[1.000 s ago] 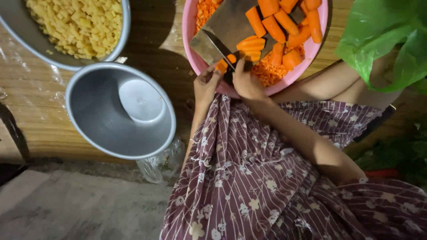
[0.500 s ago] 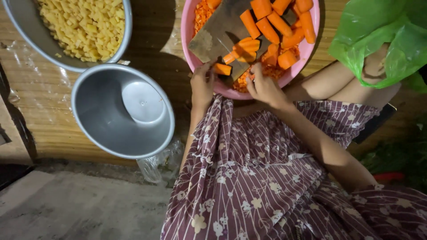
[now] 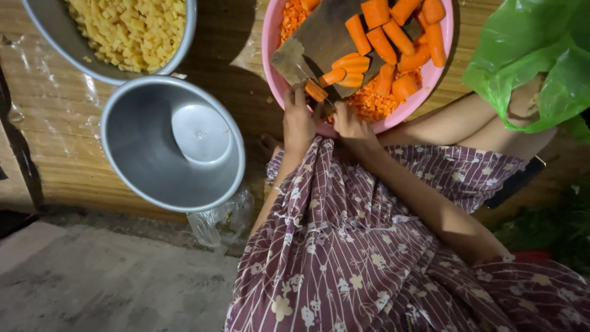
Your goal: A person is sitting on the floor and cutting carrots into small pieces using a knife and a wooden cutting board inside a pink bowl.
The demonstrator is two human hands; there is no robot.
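Note:
A pink basin [image 3: 444,58] holds a dark wooden cutting board [image 3: 319,34], several thick carrot sticks [image 3: 384,43] and a heap of diced carrot [image 3: 372,104]. My left hand [image 3: 298,123] pinches a short carrot piece [image 3: 316,92] at the board's near corner. My right hand [image 3: 351,123], right beside it, grips a knife [image 3: 310,77] whose thin blade runs up and to the left across that piece. Both hands rest at the basin's near rim, above my patterned purple garment.
An empty metal bowl [image 3: 141,166] sits to the left on the woven mat [image 3: 55,147]. Behind it, another metal bowl [image 3: 61,43] holds yellow diced pieces. A green plastic bag [image 3: 534,67] lies at right, a clear bag [image 3: 218,224] by the mat's edge, and concrete floor [image 3: 92,289] below.
The view has shifted slightly. My hands stay at the basin's near rim; the carrot piece under the blade is shorter and the knife has edged along it.

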